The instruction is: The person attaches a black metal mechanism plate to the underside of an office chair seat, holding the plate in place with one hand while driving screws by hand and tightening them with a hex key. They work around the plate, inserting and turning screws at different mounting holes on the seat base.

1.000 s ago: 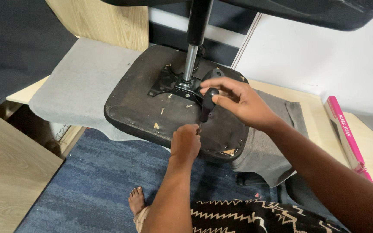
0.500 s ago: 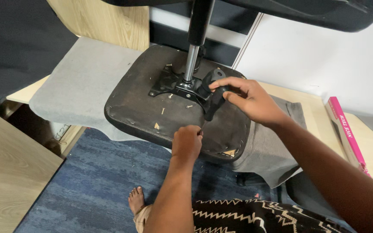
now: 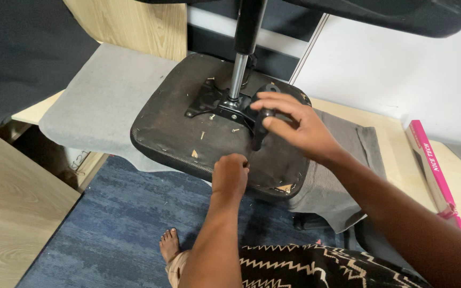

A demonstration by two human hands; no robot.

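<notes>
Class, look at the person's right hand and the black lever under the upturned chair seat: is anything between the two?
Nothing visible does. The right hand is already on the black lever, fingers wrapped around it beside the metal mounting plate. The left hand rests apart, at the near edge of the upturned seat, clear of the lever.

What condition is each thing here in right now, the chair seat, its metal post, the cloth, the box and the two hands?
Chair seat: upside down on the table, underside showing, fabric torn at the edge.
Gas-lift post: upright, fixed in the black mounting plate.
Black lever handle: gripped by the right hand.
Left hand: closed, pressing the seat's near edge.
Grey cloth: spread flat under the seat.
Pink box: closed, lying flat on the table.
</notes>
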